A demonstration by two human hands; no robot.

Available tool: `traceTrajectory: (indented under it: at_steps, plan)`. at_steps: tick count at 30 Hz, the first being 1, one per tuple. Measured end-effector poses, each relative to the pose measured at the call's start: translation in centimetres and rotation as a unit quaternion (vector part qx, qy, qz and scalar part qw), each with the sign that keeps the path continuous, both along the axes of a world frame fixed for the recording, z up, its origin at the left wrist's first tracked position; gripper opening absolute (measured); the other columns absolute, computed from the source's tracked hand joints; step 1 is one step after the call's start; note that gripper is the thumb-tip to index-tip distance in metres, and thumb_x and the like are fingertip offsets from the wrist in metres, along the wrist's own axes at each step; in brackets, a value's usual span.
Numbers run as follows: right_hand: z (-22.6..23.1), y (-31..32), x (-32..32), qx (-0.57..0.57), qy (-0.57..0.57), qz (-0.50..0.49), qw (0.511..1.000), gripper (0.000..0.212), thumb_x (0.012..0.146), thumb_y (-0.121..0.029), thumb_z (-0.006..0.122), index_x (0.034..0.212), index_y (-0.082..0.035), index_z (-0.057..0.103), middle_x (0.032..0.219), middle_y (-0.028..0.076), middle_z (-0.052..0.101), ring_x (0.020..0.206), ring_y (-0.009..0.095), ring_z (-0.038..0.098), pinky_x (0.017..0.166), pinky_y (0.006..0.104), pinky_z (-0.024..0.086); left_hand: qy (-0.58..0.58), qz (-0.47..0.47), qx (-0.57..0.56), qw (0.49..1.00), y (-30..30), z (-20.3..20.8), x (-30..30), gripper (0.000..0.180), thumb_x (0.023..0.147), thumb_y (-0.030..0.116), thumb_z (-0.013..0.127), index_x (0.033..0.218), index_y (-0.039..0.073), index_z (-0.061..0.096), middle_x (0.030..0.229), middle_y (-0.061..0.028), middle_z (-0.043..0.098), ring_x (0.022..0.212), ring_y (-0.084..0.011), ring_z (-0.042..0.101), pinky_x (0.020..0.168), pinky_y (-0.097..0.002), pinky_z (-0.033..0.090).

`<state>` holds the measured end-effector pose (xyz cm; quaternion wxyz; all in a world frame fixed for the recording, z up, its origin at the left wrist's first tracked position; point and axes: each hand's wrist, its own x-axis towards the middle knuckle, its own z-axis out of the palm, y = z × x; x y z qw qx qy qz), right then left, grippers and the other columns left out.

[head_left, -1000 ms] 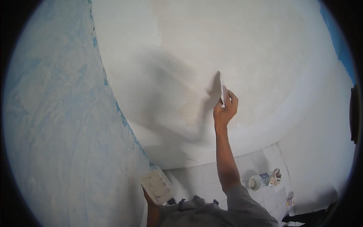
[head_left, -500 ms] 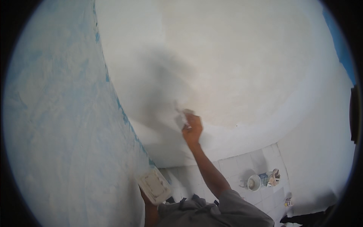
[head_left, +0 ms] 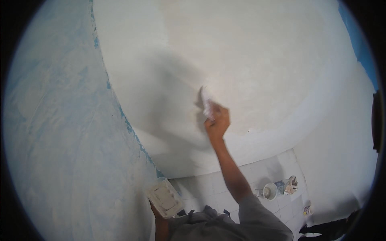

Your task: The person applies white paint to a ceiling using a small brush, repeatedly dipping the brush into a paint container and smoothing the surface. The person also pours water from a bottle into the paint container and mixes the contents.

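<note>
My right hand [head_left: 217, 121] is raised in front of a whitish wall [head_left: 257, 68], closed round a putty knife [head_left: 206, 102]. The tool is pale, smeared with white and blurred by motion, its far end at or close to the wall. Low on the left, my left hand [head_left: 158, 211] holds up a shallow rectangular plastic tub [head_left: 164, 197] from its side and underneath. A beige-white layer coats the tub's inside. Most of the fingers of that hand are hidden by the tub.
At left, close by, stands a wall mottled pale blue and white [head_left: 60, 120]. White floor tiles [head_left: 215, 185] run below. A round white bucket [head_left: 270, 191] stands there next to a container of odds and ends [head_left: 288, 186]. Something dark [head_left: 333, 229] lies at the lower right.
My right hand has swept up and to the right along the wall with the putty knife. The left hand and tub have barely moved.
</note>
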<state>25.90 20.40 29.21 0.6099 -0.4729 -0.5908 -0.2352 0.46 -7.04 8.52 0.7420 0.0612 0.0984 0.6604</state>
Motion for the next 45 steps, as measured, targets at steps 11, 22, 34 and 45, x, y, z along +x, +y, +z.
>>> traceTrajectory:
  at_steps: [11, 22, 34, 45]
  plan:
    - [-15.5, -1.5, -2.9, -0.099, 0.167, 0.057, 0.979, 0.04, 0.072, 0.0, 0.066, 0.111, -0.008, 0.07, 0.102, 0.012, 0.067, 0.092, 0.032, 0.063, 0.079, 0.039, 0.053, 0.033, -0.005, -0.042, 0.999, 0.4, 0.5, -0.2, 0.066, 0.095, 0.058, 0.042, 0.143, 0.011, 0.041, 0.131, -0.0143, 0.057, 0.113, -0.0376, 0.059, 0.092, -0.0579, 0.05]
    - [-19.7, 3.0, -8.3, -0.09, 0.181, -0.025, 0.979, 0.038, 0.073, 0.007, 0.064, 0.109, -0.002, 0.07, 0.099, 0.016, 0.067, 0.09, 0.032, 0.064, 0.079, 0.0389, 0.052, -0.003, -0.005, -0.08, 0.997, 3.1, -2.0, -1.7, 0.061, 0.096, 0.054, 0.04, 0.14, 0.013, 0.045, 0.132, -0.0137, 0.055, 0.115, -0.0372, 0.056, 0.095, -0.0584, 0.046]
    - [-16.4, 4.3, -7.7, -0.096, 0.173, -0.101, 0.975, 0.05, 0.071, 0.007, 0.067, 0.12, -0.003, 0.066, 0.111, 0.016, 0.062, 0.095, 0.033, 0.062, 0.076, 0.0375, 0.052, 0.019, 0.007, -0.127, 0.992, 4.1, -1.7, -0.8, 0.068, 0.094, 0.06, 0.039, 0.143, 0.014, 0.043, 0.137, -0.016, 0.053, 0.115, -0.0435, 0.057, 0.093, -0.0653, 0.045]
    - [-18.3, 0.6, -1.6, -0.058, 0.215, -0.047, 0.974, 0.029, 0.086, -0.005, 0.063, 0.115, -0.004, 0.066, 0.096, 0.015, 0.066, 0.087, 0.033, 0.063, 0.076, 0.04, 0.051, 0.01, 0.052, -0.132, 0.99, 2.7, -3.3, -2.1, 0.067, 0.095, 0.058, 0.04, 0.144, 0.013, 0.042, 0.138, -0.0155, 0.052, 0.118, -0.0423, 0.056, 0.093, -0.0637, 0.046]
